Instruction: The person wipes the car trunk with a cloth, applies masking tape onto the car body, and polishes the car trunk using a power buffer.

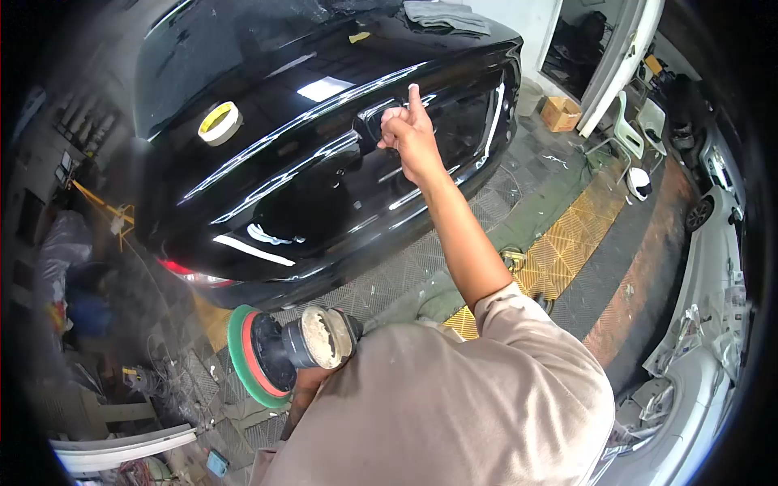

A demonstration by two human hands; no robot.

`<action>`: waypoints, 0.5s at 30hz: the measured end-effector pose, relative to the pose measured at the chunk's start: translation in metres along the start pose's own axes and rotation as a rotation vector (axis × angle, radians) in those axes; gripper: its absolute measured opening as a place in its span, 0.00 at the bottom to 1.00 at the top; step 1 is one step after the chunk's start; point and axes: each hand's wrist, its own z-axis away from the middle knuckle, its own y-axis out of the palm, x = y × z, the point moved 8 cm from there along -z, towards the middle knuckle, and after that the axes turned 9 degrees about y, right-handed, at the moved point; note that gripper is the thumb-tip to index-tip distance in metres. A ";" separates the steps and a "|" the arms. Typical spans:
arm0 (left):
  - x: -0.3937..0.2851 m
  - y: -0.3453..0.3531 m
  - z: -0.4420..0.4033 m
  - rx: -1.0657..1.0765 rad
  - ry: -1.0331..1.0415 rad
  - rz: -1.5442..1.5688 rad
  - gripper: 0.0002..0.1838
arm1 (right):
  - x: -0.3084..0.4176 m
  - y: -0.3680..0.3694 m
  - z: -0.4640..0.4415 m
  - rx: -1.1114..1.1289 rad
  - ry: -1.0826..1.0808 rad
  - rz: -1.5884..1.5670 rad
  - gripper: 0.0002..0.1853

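My right hand (411,134) is stretched out over the rear of a glossy black car (308,190). Its index finger points away from me while the other fingers are partly curled, and I see nothing held in it. Whether the fingertip touches the paint I cannot tell. Down at my left side, my left hand (312,377) grips a polisher (324,338), mostly hidden behind the tool's body. The polisher's round green pad (243,356) with a red layer faces left, apart from the car. On the trunk lid rests a roll of yellow masking tape (220,124).
A folded grey towel (446,16) and a small yellow scrap (359,37) lie on the car. To the right stand pale chairs (628,130), a cardboard box (561,113) and a white car (705,324). Grid tiles (583,235) cover the floor.
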 end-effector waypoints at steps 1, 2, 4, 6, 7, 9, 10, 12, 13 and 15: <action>-0.015 0.002 -0.013 0.018 0.133 -0.097 0.35 | -0.002 -0.004 -0.007 -0.043 0.031 0.045 0.51; -0.017 0.006 -0.018 -0.003 0.155 -0.107 0.36 | -0.004 -0.002 -0.013 -0.016 0.035 0.036 0.51; -0.009 0.014 -0.017 -0.051 0.123 -0.086 0.36 | -0.016 0.008 -0.016 0.098 0.056 0.131 0.52; 0.006 0.024 -0.013 -0.110 0.039 -0.038 0.36 | -0.017 0.018 -0.002 0.186 0.067 0.140 0.52; 0.013 0.031 -0.011 -0.135 -0.003 -0.019 0.37 | -0.014 0.014 -0.001 0.195 0.074 0.138 0.52; 0.021 0.041 -0.009 -0.174 -0.055 -0.007 0.37 | -0.004 -0.022 -0.003 -0.025 0.066 0.062 0.52; 0.024 0.046 -0.007 -0.189 -0.073 -0.014 0.37 | -0.007 -0.043 -0.016 -0.072 0.080 0.079 0.51; 0.027 0.055 -0.007 -0.218 -0.072 -0.053 0.38 | -0.004 -0.062 -0.038 -0.033 0.089 0.098 0.48; 0.029 0.059 -0.008 -0.236 -0.068 -0.075 0.38 | -0.003 -0.063 -0.044 0.005 0.085 0.135 0.47; 0.019 0.064 -0.009 -0.288 -0.011 -0.193 0.39 | 0.001 -0.052 -0.030 0.044 0.118 0.188 0.46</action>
